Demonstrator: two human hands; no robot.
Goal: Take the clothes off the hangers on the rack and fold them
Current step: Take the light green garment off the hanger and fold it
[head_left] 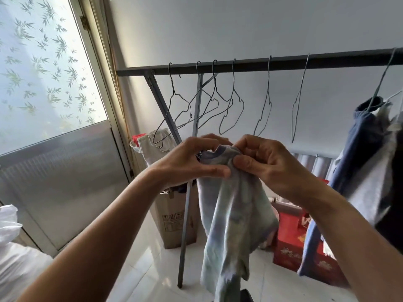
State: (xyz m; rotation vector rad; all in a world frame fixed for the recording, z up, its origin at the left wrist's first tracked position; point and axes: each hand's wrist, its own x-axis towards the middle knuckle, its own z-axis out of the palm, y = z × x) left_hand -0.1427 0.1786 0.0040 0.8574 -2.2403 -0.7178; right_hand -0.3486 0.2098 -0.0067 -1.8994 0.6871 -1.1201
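So right now both hands are up at the neckline of a little pale tie-dye shirt (231, 214). The left hand (196, 158) pinches one side of the collar band, and the right hand (266, 162) has fingers and thumb clamped on the bunched fabric just beside it. The shirt dangles straight down from that grip, in front of the rack bar (283, 62) and below a row of empty wire hangers (263, 110). I can't tell if a hanger is tucked inside it, since the hands cover that spot. It looks like thin, light cotton, totally floppy, with no stiffness to help you (it'll just collapse wherever you let go). I'd slide the hands apart along the shoulder seams so it hangs flat before folding. The ribbed collar is the firmest bit to hold, but holding only there keeps it scrunched. Over on the right a navy garment (359, 149) hangs on its hanger with something grey beside it, so there's more to do. A cardboard box (174, 214) sits on the floor behind.
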